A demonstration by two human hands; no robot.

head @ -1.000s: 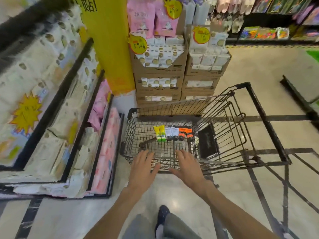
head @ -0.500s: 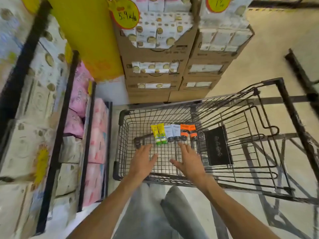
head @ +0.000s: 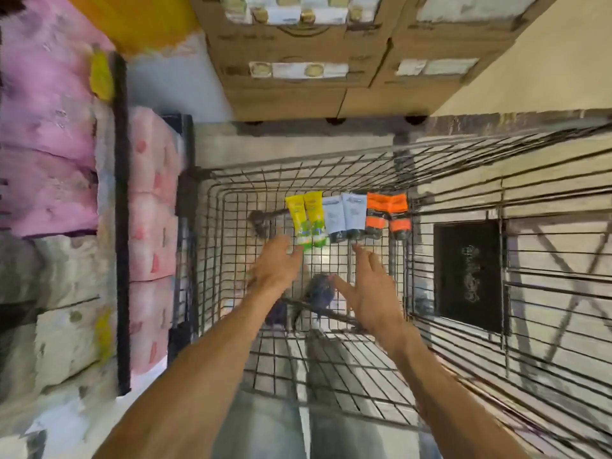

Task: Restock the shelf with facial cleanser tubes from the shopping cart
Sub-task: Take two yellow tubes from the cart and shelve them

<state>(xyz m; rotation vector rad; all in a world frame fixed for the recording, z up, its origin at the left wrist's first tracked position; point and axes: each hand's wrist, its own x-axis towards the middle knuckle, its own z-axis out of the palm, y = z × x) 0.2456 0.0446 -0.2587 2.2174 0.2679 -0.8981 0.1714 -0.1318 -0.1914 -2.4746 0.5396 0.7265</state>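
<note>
Fingers (head: 294, 256) of both hands spread, holding nothing, near the yellow tubes (head: 308, 220). A hurried grab could push tubes through the shopping cart (head: 231, 226) mesh.

Tube colours in dark wire cart (head: 212, 226)
Left to right: yellow-green tubes (head: 306, 218), pale blue tubes (head: 344, 217), orange-black tubes (head: 387, 210); pink packs (head: 150, 200) far left.

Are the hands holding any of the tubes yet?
No, nothing is held. The left hand and right hand reach open into the cart; the left fingertips are at the yellow tubes' caps, not gripping.
</note>
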